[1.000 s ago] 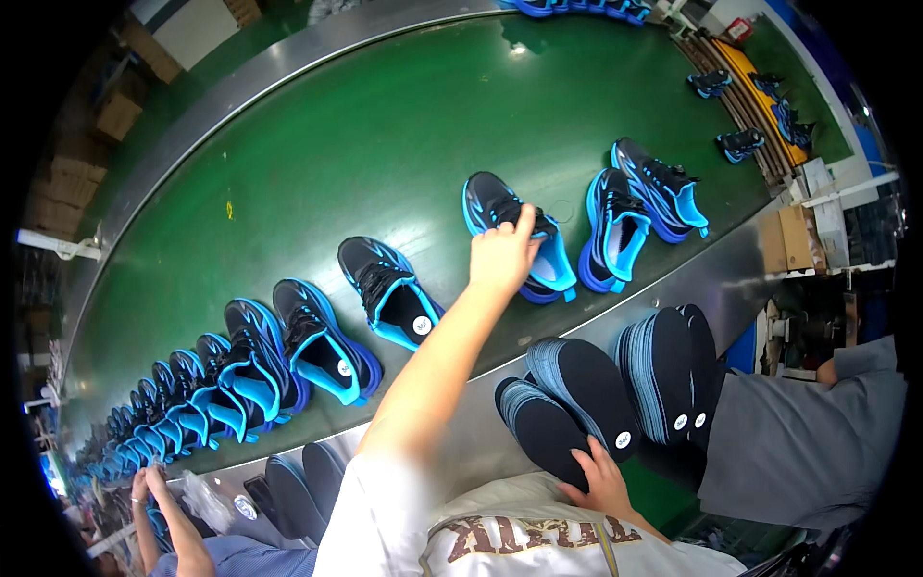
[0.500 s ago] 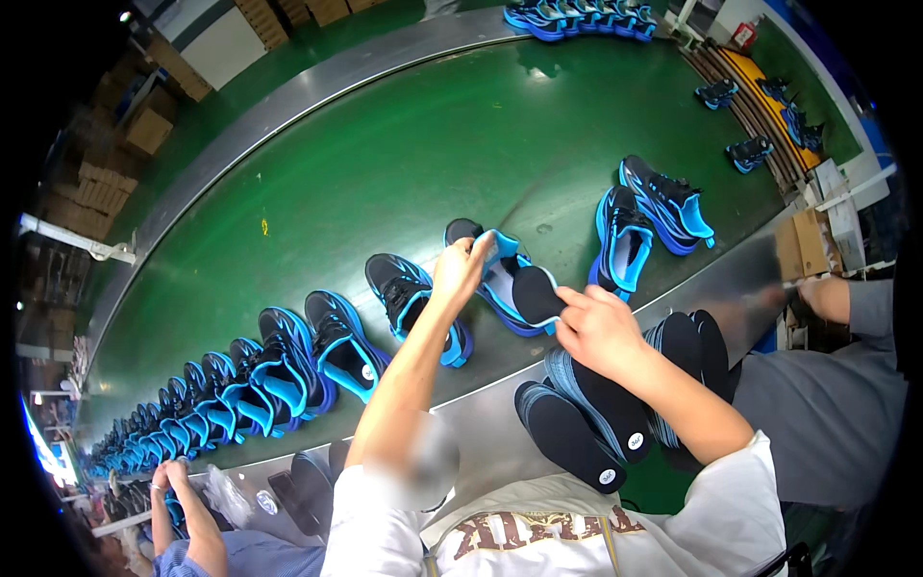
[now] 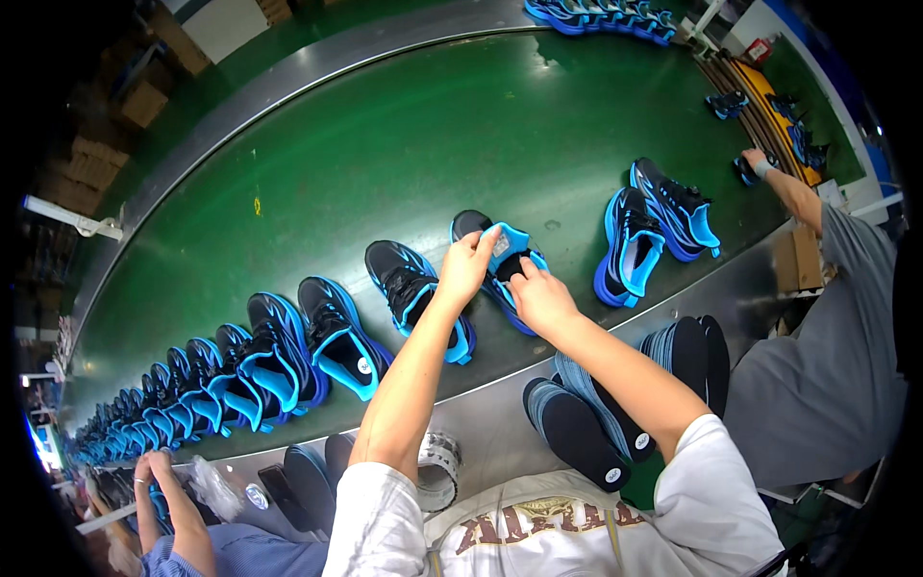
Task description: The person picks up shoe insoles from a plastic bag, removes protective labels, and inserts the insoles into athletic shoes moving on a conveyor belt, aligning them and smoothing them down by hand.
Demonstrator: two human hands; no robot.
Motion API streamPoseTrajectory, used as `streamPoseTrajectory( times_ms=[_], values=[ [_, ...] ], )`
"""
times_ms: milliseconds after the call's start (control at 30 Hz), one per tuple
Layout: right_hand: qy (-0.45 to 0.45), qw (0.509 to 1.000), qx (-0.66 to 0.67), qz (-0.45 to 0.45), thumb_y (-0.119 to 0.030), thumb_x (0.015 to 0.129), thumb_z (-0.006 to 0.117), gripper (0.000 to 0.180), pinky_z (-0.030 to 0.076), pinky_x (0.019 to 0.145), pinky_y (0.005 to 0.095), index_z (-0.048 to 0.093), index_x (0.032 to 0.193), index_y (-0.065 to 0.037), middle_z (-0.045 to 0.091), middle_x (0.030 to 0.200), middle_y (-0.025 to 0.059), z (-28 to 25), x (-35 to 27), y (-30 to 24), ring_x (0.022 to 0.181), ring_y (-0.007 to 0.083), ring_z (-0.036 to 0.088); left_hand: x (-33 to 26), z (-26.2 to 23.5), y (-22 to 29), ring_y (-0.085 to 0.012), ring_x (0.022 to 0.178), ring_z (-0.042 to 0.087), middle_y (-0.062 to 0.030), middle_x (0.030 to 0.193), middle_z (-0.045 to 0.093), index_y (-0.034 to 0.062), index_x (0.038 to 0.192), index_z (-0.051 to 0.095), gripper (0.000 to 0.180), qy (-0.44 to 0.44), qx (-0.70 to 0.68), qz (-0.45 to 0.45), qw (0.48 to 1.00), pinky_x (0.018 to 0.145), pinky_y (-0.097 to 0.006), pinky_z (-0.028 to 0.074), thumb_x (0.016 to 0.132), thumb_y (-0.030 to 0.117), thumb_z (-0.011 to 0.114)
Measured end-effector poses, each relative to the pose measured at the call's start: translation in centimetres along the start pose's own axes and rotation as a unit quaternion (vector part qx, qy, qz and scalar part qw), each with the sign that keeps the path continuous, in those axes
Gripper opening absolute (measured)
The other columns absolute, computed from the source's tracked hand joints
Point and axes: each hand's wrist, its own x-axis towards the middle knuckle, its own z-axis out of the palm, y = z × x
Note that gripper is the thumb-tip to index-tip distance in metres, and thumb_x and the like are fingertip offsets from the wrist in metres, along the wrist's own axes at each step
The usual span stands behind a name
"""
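A black and blue sneaker lies on the green belt in front of me, toe pointing away. My left hand pinches its raised light-blue tongue and holds the shoe's mouth wide. Reaching in from the heel side, my right hand has its fingers inside the opening, on a black insole that is mostly hidden by the shoe and the fingers. Just left stands another sneaker, and a pair with a nearer sneaker sits to the right.
Stacked black insoles lie on the metal ledge near my right forearm, beside a tape roll. A long row of sneakers runs left. At right, a co-worker's hand touches a shoe by the rollers; another person's hands are lower left.
My right hand has moved left and forward, taking the insole from the shoe's heel into its opening. The co-worker at right has reached out to a shoe by the rollers.
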Motion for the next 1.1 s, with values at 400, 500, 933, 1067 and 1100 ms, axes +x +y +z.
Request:
streamPoseTrajectory(
  times_ms=[400, 500, 933, 1067, 1100],
  values=[
    [-0.127, 0.983, -0.062, -0.114, -0.012, 0.067, 0.053, 0.014, 0.047, 0.069, 0.0408, 0.061, 0.072, -0.001, 0.055, 0.084, 0.0186, -3.9, -0.5, 2.0, 0.079, 0.0324, 0.054, -1.1, -0.5, 0.4, -0.0202, 0.07, 0.059, -0.0148, 0.075, 0.062, -0.0046, 0.1, 0.057, 0.056, 0.006, -0.017, -0.007, 1.0, 0.063, -0.03, 0.045, 0.077, 0.047, 0.056],
    [-0.082, 0.973, -0.11, -0.184, -0.008, 0.07, 0.05, 0.013, 0.048, 0.069, 0.0372, 0.059, 0.07, 0.001, 0.053, 0.082, 0.0156, -3.4, -0.8, 0.3, 0.082, 0.0283, 0.053, -1.0, -0.3, 0.4, -0.0218, 0.07, 0.06, -0.0161, 0.073, 0.061, -0.005, 0.097, 0.057, 0.055, 0.018, -0.015, -0.01, 1.0, 0.063, -0.031, 0.045, 0.078, 0.047, 0.056],
    [-0.141, 0.968, -0.132, -0.163, -0.012, 0.073, 0.048, 0.016, 0.048, 0.068, 0.034, 0.059, 0.077, -0.001, 0.057, 0.088, 0.0166, 0.6, 3.5, 1.9, 0.082, 0.0255, 0.057, -1.0, -0.3, 0.7, -0.0155, 0.077, 0.056, -0.0153, 0.083, 0.062, -0.0084, 0.107, 0.052, 0.055, 0.01, 0.032, -0.015, 0.999, 0.07, -0.026, 0.044, 0.082, 0.041, 0.054],
    [-0.234, 0.933, -0.175, -0.209, -0.014, 0.075, 0.046, 0.023, 0.045, 0.076, 0.0366, 0.062, 0.086, 0.0, 0.058, 0.094, 0.0168, 0.0, 4.2, 1.9, 0.089, 0.0265, 0.054, -1.0, -0.2, 0.2, -0.0203, 0.075, 0.059, -0.0169, 0.079, 0.061, -0.0053, 0.107, 0.053, 0.054, 0.018, 0.034, -0.001, 0.999, 0.068, -0.029, 0.045, 0.082, 0.042, 0.053],
    [-0.302, 0.921, -0.181, -0.168, -0.013, 0.077, 0.047, 0.029, 0.042, 0.083, 0.0374, 0.061, 0.097, 0.001, 0.055, 0.105, 0.0182, -0.6, 4.5, 1.3, 0.097, 0.0284, 0.051, -1.0, 0.0, 0.0, -0.0223, 0.072, 0.06, -0.0169, 0.075, 0.061, -0.0039, 0.106, 0.054, 0.054, 0.032, 0.032, 0.016, 0.999, 0.066, -0.03, 0.045, 0.082, 0.043, 0.052]
  ],
)
